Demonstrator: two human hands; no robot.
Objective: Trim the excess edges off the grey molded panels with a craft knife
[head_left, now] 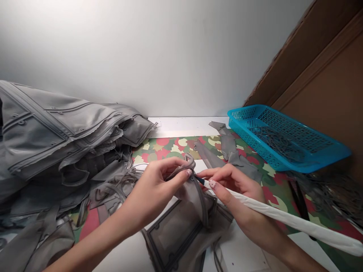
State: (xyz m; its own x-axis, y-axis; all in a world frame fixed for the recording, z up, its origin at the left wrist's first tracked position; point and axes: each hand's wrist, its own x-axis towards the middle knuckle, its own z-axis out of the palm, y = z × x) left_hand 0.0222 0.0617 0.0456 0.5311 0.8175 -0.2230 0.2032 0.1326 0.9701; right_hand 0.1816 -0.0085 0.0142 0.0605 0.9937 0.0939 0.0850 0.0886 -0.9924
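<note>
Head view: left fingers (178,181) pinch the grey sheet (199,202), left of the blue basket (263,154); right fingers (223,193) clamp the white-wrapped tool (263,209); a slackened pinch could let its dark tip (200,180) slip.

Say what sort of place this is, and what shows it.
Probably a workshop or small factory: a pile of similar grey sheets, a blue basket holding thin grey strands, and the right hand holding a white-handled tool at a grey piece.
</note>
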